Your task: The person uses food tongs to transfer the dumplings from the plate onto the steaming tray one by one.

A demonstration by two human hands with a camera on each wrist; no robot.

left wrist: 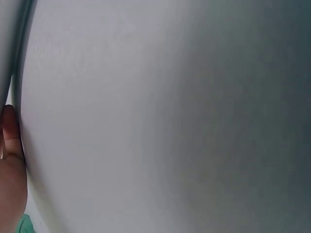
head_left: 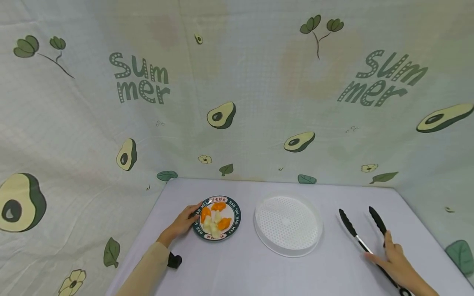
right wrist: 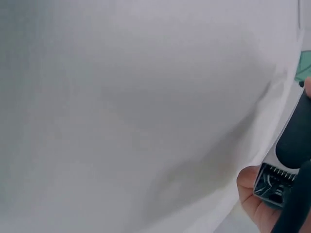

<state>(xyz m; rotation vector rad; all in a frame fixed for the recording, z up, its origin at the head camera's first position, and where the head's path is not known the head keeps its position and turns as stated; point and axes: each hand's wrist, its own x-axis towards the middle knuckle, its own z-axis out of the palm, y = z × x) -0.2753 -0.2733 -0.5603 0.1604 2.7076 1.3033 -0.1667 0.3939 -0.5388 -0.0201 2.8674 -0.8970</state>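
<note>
In the head view my left hand [head_left: 185, 220] grips the left rim of a plate [head_left: 240, 214] with a dark green patterned border. Orange pieces [head_left: 224, 223] and pale yellow-white pieces [head_left: 210, 227] lie on it. The left wrist view catches only part of my left hand [left wrist: 10, 167] at the far left, against the plate's edge. My right hand [head_left: 396, 261] holds black and silver tongs [head_left: 364, 246], their two black tips spread apart with nothing between them. In the right wrist view the handle end of the tongs [right wrist: 294, 138] shows beside the thumb.
A round white perforated tray [head_left: 289, 222] lies between the plate and the tongs on the white table [head_left: 237, 271]. Behind the table hangs a cloth [head_left: 255, 82] printed with avocados. A black band with a small device [head_left: 174, 260] sits at my left wrist.
</note>
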